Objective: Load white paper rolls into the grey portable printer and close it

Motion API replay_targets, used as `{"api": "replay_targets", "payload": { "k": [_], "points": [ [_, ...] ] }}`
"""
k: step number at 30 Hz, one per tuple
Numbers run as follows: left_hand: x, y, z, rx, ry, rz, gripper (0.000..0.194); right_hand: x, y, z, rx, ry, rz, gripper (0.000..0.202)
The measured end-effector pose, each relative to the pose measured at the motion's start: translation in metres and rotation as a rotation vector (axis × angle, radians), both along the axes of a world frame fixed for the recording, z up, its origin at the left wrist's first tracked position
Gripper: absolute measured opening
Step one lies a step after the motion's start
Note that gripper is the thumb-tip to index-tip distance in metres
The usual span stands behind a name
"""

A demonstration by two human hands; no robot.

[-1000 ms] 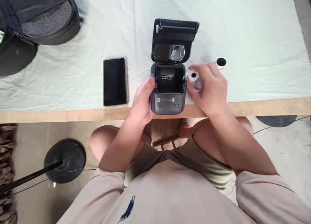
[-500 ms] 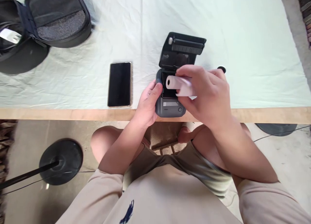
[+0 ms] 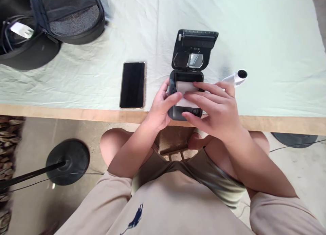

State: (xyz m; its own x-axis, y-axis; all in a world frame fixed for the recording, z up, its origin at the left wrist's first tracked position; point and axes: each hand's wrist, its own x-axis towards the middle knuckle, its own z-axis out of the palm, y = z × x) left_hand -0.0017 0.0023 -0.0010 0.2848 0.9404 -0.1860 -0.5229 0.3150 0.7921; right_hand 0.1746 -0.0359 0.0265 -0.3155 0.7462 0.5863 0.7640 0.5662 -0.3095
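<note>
Left hand (image 3: 161, 107) gripping 1 little printer (image 3: 177, 114), lid (image 3: 182, 57) up; right hand (image 3: 216, 107) spread loose over the white paper (image 3: 186, 87).

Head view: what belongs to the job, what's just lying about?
In use:
printer, lid up, in the left hand
white paper, right hand on it

Apparently lying about:
phone
black case, white plug inside
dark-ended white roll

The paper roll (image 3: 187, 88) now sits inside the printer (image 3: 177, 113) — right hand (image 3: 217, 107) spread over it.
</note>
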Motion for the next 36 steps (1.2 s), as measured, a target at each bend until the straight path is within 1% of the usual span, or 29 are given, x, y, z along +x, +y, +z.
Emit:
{"api": "replay_targets", "payload": {
  "k": [2, 4, 5, 6, 8, 9, 11, 13, 14, 17, 19, 21, 24, 26, 28, 30, 34, 36],
  "points": [
    [-0.001, 0.001, -0.004, 0.042, 0.026, -0.038, 0.063, 0.004, 0.004, -0.002, 0.035, 0.138, 0.031, 0.020],
    [-0.002, 0.002, -0.006, 0.063, 0.026, -0.055, 0.069, 0.009, 0.014, -0.002, 0.052, 0.337, 0.004, 0.016],
    [-0.002, 0.002, -0.007, 0.067, 0.029, -0.054, 0.070, 0.010, 0.021, -0.003, 0.029, 0.430, -0.026, 0.021],
    [-0.002, 0.002, -0.008, 0.069, 0.037, -0.053, 0.071, 0.012, 0.027, -0.005, -0.020, 0.508, -0.040, 0.031],
    [-0.002, 0.002, -0.008, 0.069, 0.059, -0.049, 0.074, 0.015, 0.040, -0.011, -0.170, 0.606, 0.003, 0.055],
    [-0.002, 0.002, -0.009, 0.069, 0.066, -0.048, 0.075, 0.017, 0.045, -0.015, -0.234, 0.640, 0.047, 0.061],
    [-0.002, 0.002, -0.010, 0.075, 0.078, -0.036, 0.074, 0.020, 0.049, -0.023, -0.283, 0.691, 0.097, 0.063],
    [-0.003, 0.001, -0.011, 0.086, 0.086, -0.037, 0.077, 0.022, 0.047, -0.030, -0.289, 0.717, 0.074, 0.060],
    [-0.004, 0.000, -0.011, 0.087, 0.087, -0.042, 0.080, 0.022, 0.044, -0.032, -0.317, 0.722, 0.069, 0.060],
    [-0.005, -0.002, -0.009, 0.073, 0.073, -0.065, 0.089, 0.020, 0.035, -0.034, -0.509, 0.726, 0.111, 0.065],
    [-0.005, -0.003, -0.006, 0.067, 0.054, -0.068, 0.088, 0.018, 0.031, -0.033, -0.634, 0.767, 0.155, 0.069],
    [-0.004, -0.003, -0.004, 0.063, 0.024, -0.064, 0.085, 0.014, 0.029, -0.029, -0.690, 0.834, 0.165, 0.071],
    [-0.002, -0.003, 0.000, 0.044, -0.016, -0.049, 0.073, 0.009, 0.028, -0.024, -0.729, 0.912, 0.134, 0.071],
    [0.000, -0.002, 0.003, 0.023, -0.037, -0.033, 0.060, 0.007, 0.028, -0.023, -0.755, 0.929, 0.113, 0.069],
    [0.002, 0.000, 0.005, -0.028, -0.057, -0.001, 0.039, 0.008, 0.027, -0.023, -0.759, 0.914, 0.100, 0.068],
    [0.003, 0.001, 0.006, -0.081, -0.074, 0.045, 0.023, 0.011, 0.027, -0.024, -0.733, 0.878, 0.094, 0.062],
    [0.005, 0.003, 0.005, -0.098, -0.136, 0.083, 0.018, 0.022, 0.024, -0.021, -0.573, 0.775, 0.039, 0.047],
    [0.005, 0.004, 0.003, -0.129, -0.124, 0.092, 0.015, 0.026, 0.023, -0.017, -0.551, 0.728, 0.081, 0.048]
  ]
}}
